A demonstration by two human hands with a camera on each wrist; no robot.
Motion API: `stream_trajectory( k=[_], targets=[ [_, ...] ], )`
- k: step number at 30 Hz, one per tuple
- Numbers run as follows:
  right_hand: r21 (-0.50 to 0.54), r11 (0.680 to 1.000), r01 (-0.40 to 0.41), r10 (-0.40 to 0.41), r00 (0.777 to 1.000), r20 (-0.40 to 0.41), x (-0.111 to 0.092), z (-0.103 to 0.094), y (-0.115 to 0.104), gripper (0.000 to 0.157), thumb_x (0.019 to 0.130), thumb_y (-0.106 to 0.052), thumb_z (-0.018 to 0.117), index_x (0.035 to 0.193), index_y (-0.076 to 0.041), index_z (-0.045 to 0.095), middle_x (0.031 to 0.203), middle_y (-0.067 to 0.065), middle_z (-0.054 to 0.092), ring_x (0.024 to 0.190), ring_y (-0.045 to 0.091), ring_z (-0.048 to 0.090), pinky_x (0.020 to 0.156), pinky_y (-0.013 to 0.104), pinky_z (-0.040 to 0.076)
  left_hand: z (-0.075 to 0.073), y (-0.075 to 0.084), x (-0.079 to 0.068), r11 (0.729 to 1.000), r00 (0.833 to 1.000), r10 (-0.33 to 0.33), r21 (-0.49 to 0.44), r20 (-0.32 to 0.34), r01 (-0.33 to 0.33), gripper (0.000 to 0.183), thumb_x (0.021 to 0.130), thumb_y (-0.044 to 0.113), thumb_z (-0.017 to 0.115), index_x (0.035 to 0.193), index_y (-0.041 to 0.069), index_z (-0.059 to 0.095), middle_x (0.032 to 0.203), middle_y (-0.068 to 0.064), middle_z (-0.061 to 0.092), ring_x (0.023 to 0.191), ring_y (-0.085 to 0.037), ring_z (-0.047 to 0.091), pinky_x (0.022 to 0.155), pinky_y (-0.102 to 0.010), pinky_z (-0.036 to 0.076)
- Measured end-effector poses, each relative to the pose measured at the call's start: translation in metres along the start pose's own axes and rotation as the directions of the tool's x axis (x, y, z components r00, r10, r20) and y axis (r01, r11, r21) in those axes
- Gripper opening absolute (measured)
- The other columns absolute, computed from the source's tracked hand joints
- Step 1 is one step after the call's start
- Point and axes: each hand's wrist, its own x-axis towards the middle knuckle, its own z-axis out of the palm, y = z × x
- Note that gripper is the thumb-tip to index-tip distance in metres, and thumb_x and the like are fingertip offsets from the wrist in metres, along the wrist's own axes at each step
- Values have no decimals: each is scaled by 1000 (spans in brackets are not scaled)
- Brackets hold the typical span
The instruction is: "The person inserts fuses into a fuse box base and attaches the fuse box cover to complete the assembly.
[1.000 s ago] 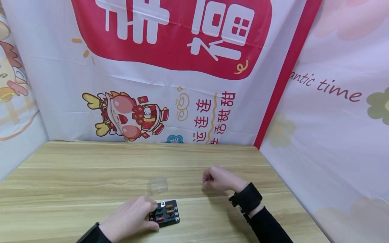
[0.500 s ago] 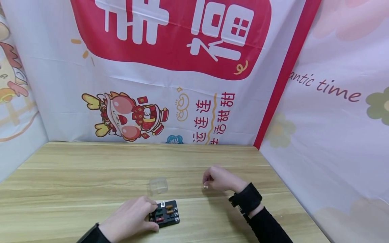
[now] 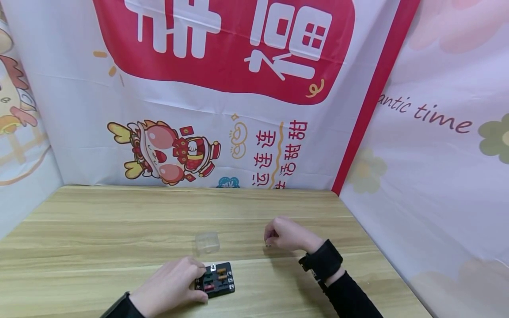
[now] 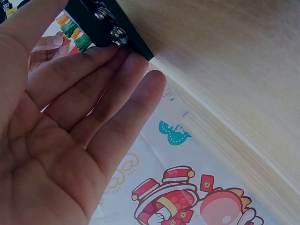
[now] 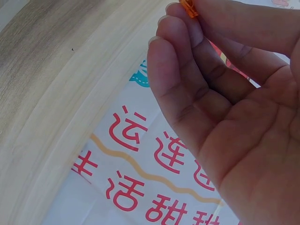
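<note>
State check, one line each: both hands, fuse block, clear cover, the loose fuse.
left hand: fingers straight, resting against the fuse block's left edge.
right hand: fingers curled, pinching the orange fuse, off to the block's right.
fuse block: flat on the table, uncovered, coloured fuses seated.
clear cover: off, lying behind the block.
orange fuse: out of the block, at the fingertips.

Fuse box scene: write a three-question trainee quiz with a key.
1. True or false: the left hand rests on the fuse box.
2. What colour is the fuse pinched by the right hand?
3. The clear cover lies: A) on the box, B) on the table behind the box, C) in the right hand.

Key: 1 true; 2 orange; 3 B.
</note>
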Motion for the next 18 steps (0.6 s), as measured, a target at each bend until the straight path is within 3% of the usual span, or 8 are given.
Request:
stream_trajectory(
  k=[18],
  targets=[
    [-17,1000,25,-25,1000,-19,1,0,-14,11,84,-6,69,78,-14,66,73,-11,59,65,2,54,61,18,43,1,1,-2,1000,1000,5,29,2,-5,34,76,53,70,81,19,67,79,15,55,65,-1,44,59,-23,41]
  ],
)
